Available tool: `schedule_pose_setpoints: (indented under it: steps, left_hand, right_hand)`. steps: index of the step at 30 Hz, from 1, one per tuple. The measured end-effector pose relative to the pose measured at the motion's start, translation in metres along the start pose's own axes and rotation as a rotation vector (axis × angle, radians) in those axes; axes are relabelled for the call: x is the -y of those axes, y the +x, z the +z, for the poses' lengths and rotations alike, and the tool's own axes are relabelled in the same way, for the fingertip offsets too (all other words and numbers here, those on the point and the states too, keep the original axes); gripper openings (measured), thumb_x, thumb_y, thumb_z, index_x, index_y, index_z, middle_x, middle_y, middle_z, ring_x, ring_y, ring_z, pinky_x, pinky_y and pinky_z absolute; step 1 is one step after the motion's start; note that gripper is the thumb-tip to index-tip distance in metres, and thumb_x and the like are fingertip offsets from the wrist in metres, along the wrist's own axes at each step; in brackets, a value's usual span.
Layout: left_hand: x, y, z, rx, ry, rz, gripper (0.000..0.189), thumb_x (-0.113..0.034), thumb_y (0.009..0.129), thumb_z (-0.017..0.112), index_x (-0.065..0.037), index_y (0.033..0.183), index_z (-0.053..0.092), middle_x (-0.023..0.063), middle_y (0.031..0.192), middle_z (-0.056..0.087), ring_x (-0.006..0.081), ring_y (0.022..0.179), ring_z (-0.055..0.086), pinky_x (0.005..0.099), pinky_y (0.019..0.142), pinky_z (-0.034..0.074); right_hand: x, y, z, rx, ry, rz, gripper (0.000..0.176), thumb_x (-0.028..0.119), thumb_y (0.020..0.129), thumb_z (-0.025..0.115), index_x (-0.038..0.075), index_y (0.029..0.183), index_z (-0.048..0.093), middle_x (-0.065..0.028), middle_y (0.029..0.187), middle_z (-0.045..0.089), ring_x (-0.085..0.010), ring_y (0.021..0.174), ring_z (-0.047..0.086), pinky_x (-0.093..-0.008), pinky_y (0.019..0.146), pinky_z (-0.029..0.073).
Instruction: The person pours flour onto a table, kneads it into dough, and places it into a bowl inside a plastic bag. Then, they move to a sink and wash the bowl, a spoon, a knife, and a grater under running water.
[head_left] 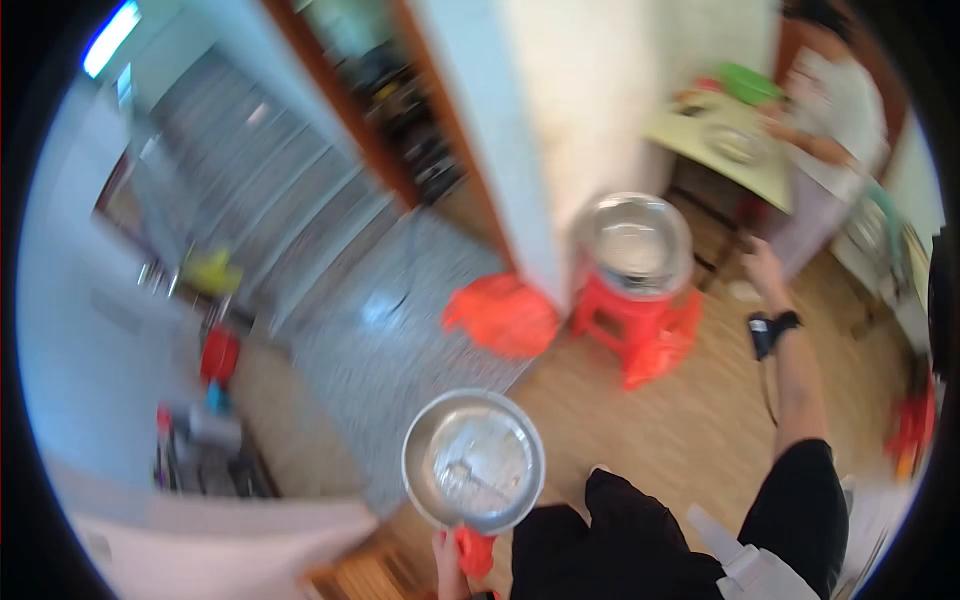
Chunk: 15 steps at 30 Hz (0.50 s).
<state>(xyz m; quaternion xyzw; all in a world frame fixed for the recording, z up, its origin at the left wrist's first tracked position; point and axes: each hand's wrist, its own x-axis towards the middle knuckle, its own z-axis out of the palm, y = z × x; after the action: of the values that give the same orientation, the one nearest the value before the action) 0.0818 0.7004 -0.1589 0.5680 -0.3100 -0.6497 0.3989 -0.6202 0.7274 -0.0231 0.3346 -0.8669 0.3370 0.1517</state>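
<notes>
My left hand (447,558) is closed at the near edge of a round metal basin (413,465), held low in front of my body. Something red (474,552), perhaps a cloth or bag, hangs beside that hand below the rim. Inside the basin is a shiny, blurred patch that I cannot make out. My right arm reaches forward with a black band and a small dark device at the wrist. The right hand (765,268) is smeared by motion, so its fingers do not show clearly. A metal bowl (683,245) on a red stool (620,325) stands to its left.
A person (835,105) in a white top is at a yellowish table (770,182) with a green basket (748,84). A red plastic bag (503,318) lies near the wall corner. Stairs (260,170) rise at the left, beside a doorway (410,100).
</notes>
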Motion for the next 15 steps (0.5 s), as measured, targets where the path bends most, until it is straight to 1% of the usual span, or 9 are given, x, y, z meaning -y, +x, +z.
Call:
schedule_pose_setpoints:
  steps: [1, 5, 6, 7, 8, 10, 12, 14, 15]
  left_hand:
    - [-0.01, 0.006, 0.006, -0.009, -0.015, -0.03, 0.013, -0.013, 0.075, 0.057, -0.002, 0.069, 0.057, 0.0036, 0.063, 0.056, 0.0105, 0.053, 0.052, 0.0243, 0.047, 0.041]
    - [-0.006, 0.022, -0.009, -0.136, -0.204, -0.146, 0.013, -0.013, 0.075, 0.058, -0.001, 0.075, 0.056, 0.0028, 0.064, 0.056, 0.0105, 0.053, 0.052, 0.0226, 0.05, 0.041]
    - [0.001, 0.027, -0.012, -0.164, -0.163, -0.131, 0.017, -0.015, 0.079, 0.051, 0.0, 0.075, 0.057, 0.0034, 0.063, 0.057, 0.0119, 0.051, 0.056, 0.0245, 0.048, 0.045]
    - [-0.002, 0.033, -0.015, -0.193, -0.199, -0.146, 0.017, -0.015, 0.079, 0.052, 0.001, 0.075, 0.057, 0.0036, 0.063, 0.057, 0.0119, 0.051, 0.055, 0.0245, 0.048, 0.045]
    - [0.009, 0.022, 0.029, -0.247, -0.219, -0.15, 0.017, -0.015, 0.079, 0.052, 0.001, 0.074, 0.056, 0.0038, 0.063, 0.057, 0.0119, 0.051, 0.055, 0.0245, 0.048, 0.045]
    - [0.003, 0.021, 0.036, -0.323, -0.242, -0.143, 0.016, -0.015, 0.078, 0.055, 0.001, 0.076, 0.056, 0.0037, 0.064, 0.057, 0.011, 0.052, 0.054, 0.0236, 0.049, 0.043]
    - [0.001, 0.002, 0.065, -0.386, -0.278, -0.096, 0.016, -0.014, 0.076, 0.058, 0.001, 0.077, 0.056, 0.0036, 0.065, 0.057, 0.0101, 0.053, 0.052, 0.0227, 0.05, 0.041]
    - [-0.002, 0.009, 0.071, -0.425, -0.277, -0.069, 0.017, -0.014, 0.076, 0.057, 0.003, 0.082, 0.056, 0.0048, 0.069, 0.057, 0.0109, 0.057, 0.054, 0.0235, 0.052, 0.043]
    - [0.008, 0.005, 0.064, -0.49, -0.302, -0.053, 0.02, -0.012, 0.076, 0.057, 0.004, 0.088, 0.055, 0.006, 0.073, 0.058, 0.0123, 0.062, 0.055, 0.0245, 0.055, 0.045]
  right_hand:
    - [-0.071, 0.043, 0.056, 0.012, 0.139, -0.11, 0.024, 0.014, 0.076, 0.049, 0.001, 0.097, 0.052, -0.013, 0.087, 0.058, -0.0218, 0.081, 0.057, -0.0306, 0.072, 0.045]
    - [-0.076, 0.035, 0.147, 0.329, 0.101, -0.045, 0.019, 0.015, 0.079, 0.049, 0.002, 0.092, 0.052, -0.0157, 0.082, 0.057, -0.0239, 0.078, 0.057, -0.0317, 0.07, 0.044]
    - [-0.051, 0.005, 0.159, 0.302, 0.01, -0.223, 0.017, 0.014, 0.079, 0.048, 0.002, 0.091, 0.052, -0.0174, 0.079, 0.056, -0.0258, 0.075, 0.056, -0.0334, 0.067, 0.044]
    - [-0.04, -0.024, 0.179, 0.525, 0.094, 0.069, 0.016, 0.015, 0.08, 0.048, 0.002, 0.088, 0.051, -0.0133, 0.072, 0.054, -0.0232, 0.068, 0.053, -0.034, 0.061, 0.043]
    - [-0.074, -0.038, 0.207, 0.632, 0.163, 0.152, 0.015, 0.016, 0.081, 0.046, 0.002, 0.084, 0.049, -0.0069, 0.066, 0.05, -0.0188, 0.061, 0.047, -0.0337, 0.055, 0.04]
    - [-0.146, -0.092, 0.224, 0.69, 0.041, -0.031, 0.016, 0.02, 0.084, 0.043, 0.005, 0.08, 0.048, -0.0024, 0.064, 0.046, -0.014, 0.058, 0.044, -0.0328, 0.052, 0.038]
    - [-0.242, -0.149, 0.22, 1.267, 0.45, 0.228, 0.02, 0.021, 0.081, 0.045, 0.003, 0.074, 0.05, -0.01, 0.062, 0.05, -0.0221, 0.055, 0.049, -0.0352, 0.049, 0.042]
    - [-0.243, -0.147, 0.264, 1.845, 0.819, 0.501, 0.024, 0.021, 0.077, 0.047, 0.0, 0.069, 0.052, -0.0175, 0.06, 0.053, -0.0301, 0.051, 0.054, -0.0376, 0.047, 0.045]
    - [-0.283, -0.249, 0.242, 1.864, 0.808, 0.454, 0.024, 0.021, 0.077, 0.047, 0.0, 0.069, 0.052, -0.0175, 0.06, 0.053, -0.0301, 0.051, 0.054, -0.0376, 0.047, 0.045]
